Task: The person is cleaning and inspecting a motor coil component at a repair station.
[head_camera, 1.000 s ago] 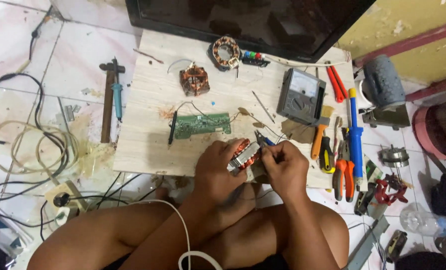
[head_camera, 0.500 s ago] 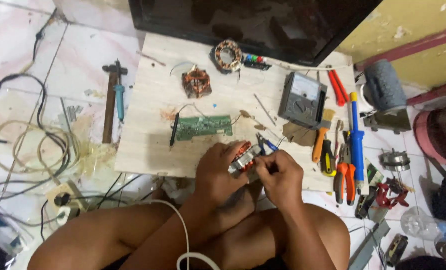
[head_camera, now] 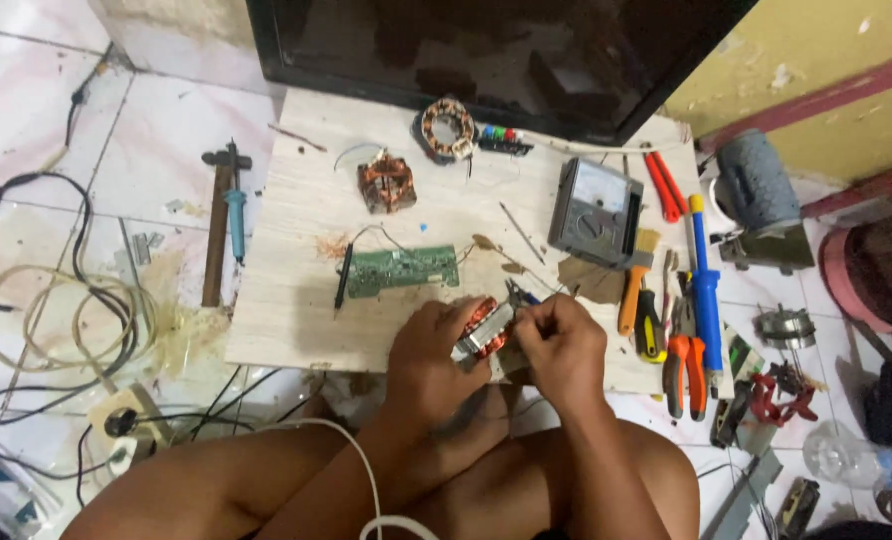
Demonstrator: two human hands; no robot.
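My left hand (head_camera: 428, 352) grips a small motor stator (head_camera: 483, 329) with copper windings and a metal core, held over the near edge of a pale wooden board (head_camera: 296, 260). My right hand (head_camera: 563, 345) is closed on a small dark-jawed plier (head_camera: 519, 293), its tip touching the stator's right side. A green circuit board (head_camera: 403, 270) lies just beyond my hands, with a black pen-like tool (head_camera: 343, 276) at its left.
On the board: a copper-wound stator (head_camera: 386, 184), a ring coil (head_camera: 447, 126), a grey multimeter (head_camera: 595, 200). Pliers and screwdrivers (head_camera: 682, 310) lie right. A hammer (head_camera: 218, 230) and cables (head_camera: 46, 320) lie left. A dark television (head_camera: 486, 50) stands behind.
My hands and the stator have stayed in about the same place on the board's near edge; the view has shifted slightly. Nothing was let go.
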